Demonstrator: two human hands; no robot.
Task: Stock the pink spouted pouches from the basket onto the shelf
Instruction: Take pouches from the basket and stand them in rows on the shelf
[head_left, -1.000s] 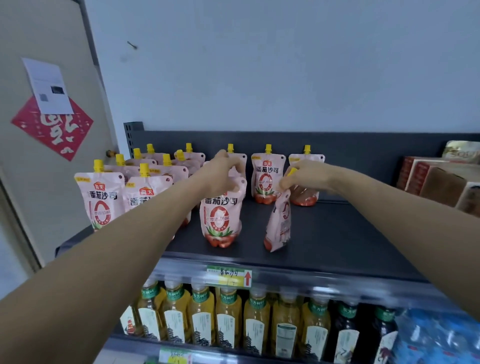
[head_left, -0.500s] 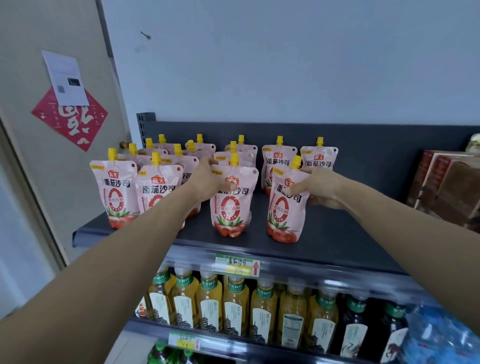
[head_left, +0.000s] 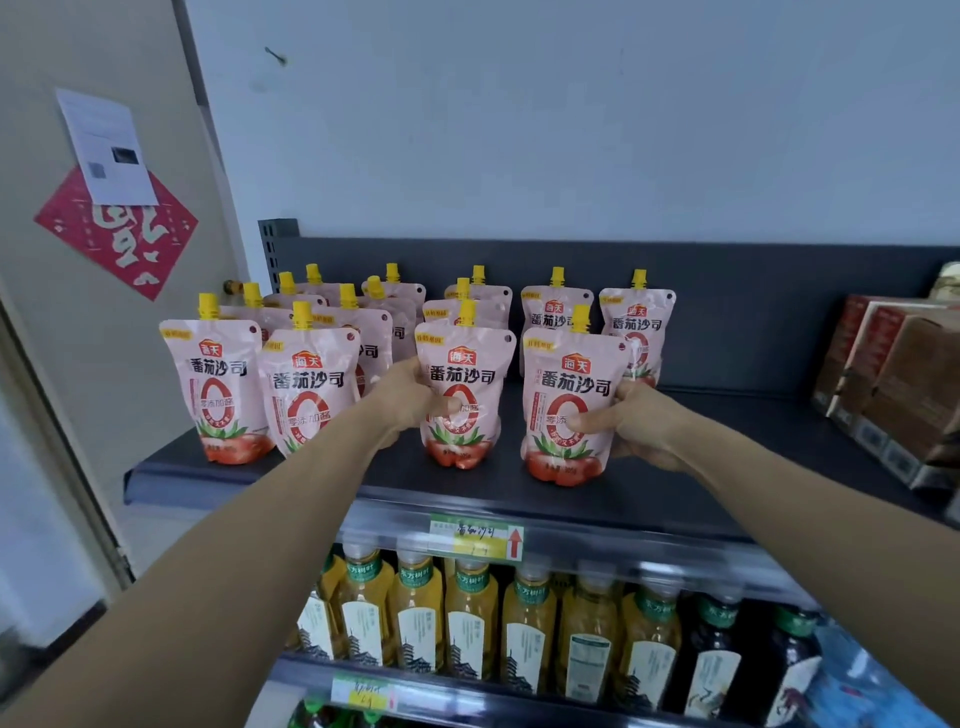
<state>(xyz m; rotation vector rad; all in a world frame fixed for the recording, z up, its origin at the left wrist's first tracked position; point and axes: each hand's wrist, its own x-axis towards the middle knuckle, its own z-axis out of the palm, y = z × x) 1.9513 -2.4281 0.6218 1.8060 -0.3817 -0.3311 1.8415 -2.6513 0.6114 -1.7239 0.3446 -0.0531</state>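
Several pink spouted pouches with yellow caps stand in rows on the dark top shelf (head_left: 649, 499). My left hand (head_left: 410, 400) grips the left edge of an upright front pouch (head_left: 467, 379), thumb across its face. My right hand (head_left: 634, 421) grips the right edge of another upright front pouch (head_left: 563, 384), thumb on its front. Both pouches rest on the shelf near its front edge. Two more front pouches (head_left: 223, 384) stand further left. The basket is out of view.
Brown and red boxes (head_left: 893, 384) stand on the shelf at the right. Below the price tag (head_left: 475, 538) a lower shelf holds a row of tea bottles (head_left: 467, 629). A door with a red paper sign (head_left: 117, 234) is on the left.
The right pouch was turned from edge-on to face the front and set upright. Both hands slid from the pouch tops down to their sides. The view moved closer to the shelf.
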